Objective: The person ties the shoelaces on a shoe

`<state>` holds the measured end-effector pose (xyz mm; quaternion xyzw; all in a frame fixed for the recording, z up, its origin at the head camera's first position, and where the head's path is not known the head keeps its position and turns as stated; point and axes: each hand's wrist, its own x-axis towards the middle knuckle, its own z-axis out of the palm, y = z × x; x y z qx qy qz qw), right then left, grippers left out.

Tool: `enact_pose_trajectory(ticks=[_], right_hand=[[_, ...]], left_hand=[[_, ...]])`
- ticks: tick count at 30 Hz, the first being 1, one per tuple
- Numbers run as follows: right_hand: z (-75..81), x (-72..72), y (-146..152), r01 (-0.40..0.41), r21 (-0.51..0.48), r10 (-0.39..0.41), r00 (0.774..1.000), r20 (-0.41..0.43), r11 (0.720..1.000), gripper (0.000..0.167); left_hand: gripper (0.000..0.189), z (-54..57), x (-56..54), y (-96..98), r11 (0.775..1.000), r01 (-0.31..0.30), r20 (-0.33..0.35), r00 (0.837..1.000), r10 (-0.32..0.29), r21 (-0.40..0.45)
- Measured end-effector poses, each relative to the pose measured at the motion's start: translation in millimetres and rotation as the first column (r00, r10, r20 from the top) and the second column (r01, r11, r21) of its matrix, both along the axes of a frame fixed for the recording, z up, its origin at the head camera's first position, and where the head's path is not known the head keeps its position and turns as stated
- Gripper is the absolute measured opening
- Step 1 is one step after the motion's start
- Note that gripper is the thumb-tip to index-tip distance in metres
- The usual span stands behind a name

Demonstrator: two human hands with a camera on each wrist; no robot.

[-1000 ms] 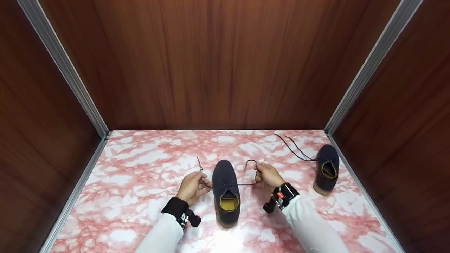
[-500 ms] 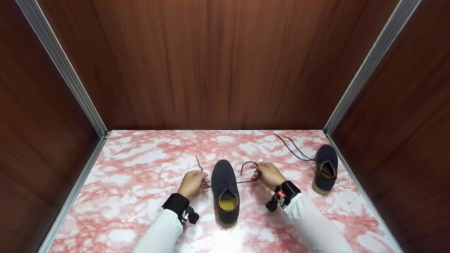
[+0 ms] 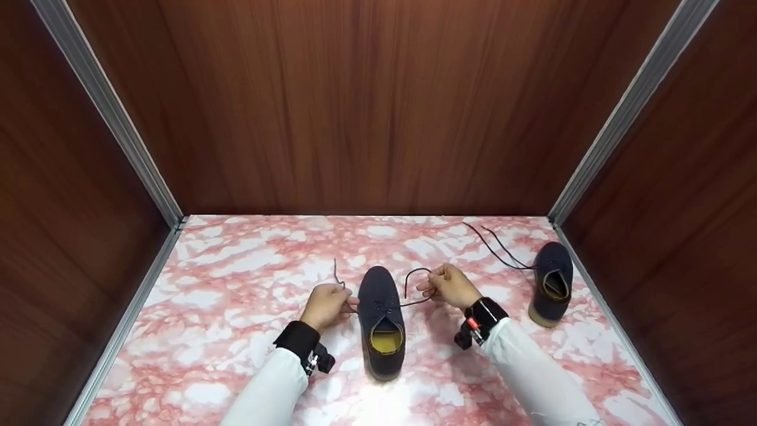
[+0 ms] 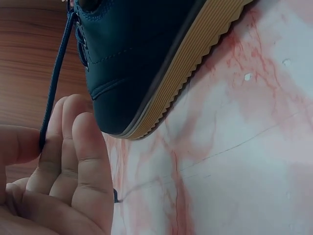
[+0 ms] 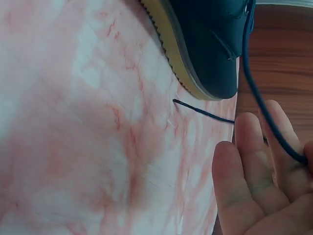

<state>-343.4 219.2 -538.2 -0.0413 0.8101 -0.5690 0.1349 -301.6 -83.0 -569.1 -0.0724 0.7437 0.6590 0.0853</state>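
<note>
A low navy, tan-soled shoe [image 3: 372, 312] lies between the left hand [image 3: 327, 306] and right hand [image 3: 453, 286]. Both pinch its thin navy cord lace [image 4: 55, 78].

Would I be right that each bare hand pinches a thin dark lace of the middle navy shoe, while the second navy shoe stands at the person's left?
Nearly: the second navy low-cut shoe stands at the person's right, as the head view shows; the left hand and right hand each pinch a thin dark lace.
</note>
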Motion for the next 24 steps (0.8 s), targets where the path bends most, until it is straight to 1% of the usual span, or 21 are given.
enact_pose_trajectory(ticks=[4, 7, 13, 16, 18, 20, 24], right_hand=[[5.8, -1.6, 0.8, 0.031, 0.063, -0.029, 0.999, -0.027, 0.998, 0.017], [10.3, -4.2, 1.3, 0.055, 0.096, -0.05, 0.997, -0.054, 0.994, 0.02], [19.2, -10.0, 0.3, 0.095, 0.128, -0.078, 0.988, -0.134, 0.987, 0.025], [23.6, -11.9, -0.5, 0.098, 0.151, -0.073, 0.984, -0.166, 0.984, 0.027], [26.8, -13.0, -1.3, 0.091, 0.163, -0.062, 0.983, -0.175, 0.982, 0.027], [30.5, -13.8, -2.3, 0.089, 0.173, -0.058, 0.983, -0.177, 0.981, 0.027], [38.1, -15.4, -3.8, 0.095, 0.194, -0.06, 0.982, -0.18, 0.976, 0.025]], left_hand=[[0.026, 0.9, -0.9, 0.4, 1.0, -0.005, -0.007, 1.0, 0.004, -0.027], [0.028, 3.0, -1.6, 1.6, 1.0, 0.003, -0.024, 1.0, -0.004, -0.031], [0.027, 11.1, -2.7, 6.8, 0.999, 0.024, -0.049, 0.999, -0.022, 0.037], [0.028, 13.5, -2.4, 10.2, 0.997, 0.032, -0.046, 0.999, -0.028, 0.068], [0.029, 14.2, -1.6, 12.3, 0.997, 0.037, -0.044, 0.998, -0.034, 0.073], [0.029, 14.7, -0.8, 14.1, 0.996, 0.045, -0.047, 0.998, -0.042, 0.071], [0.031, 16.1, -0.3, 16.3, 0.997, 0.067, -0.059, 0.996, -0.065, 0.033]])
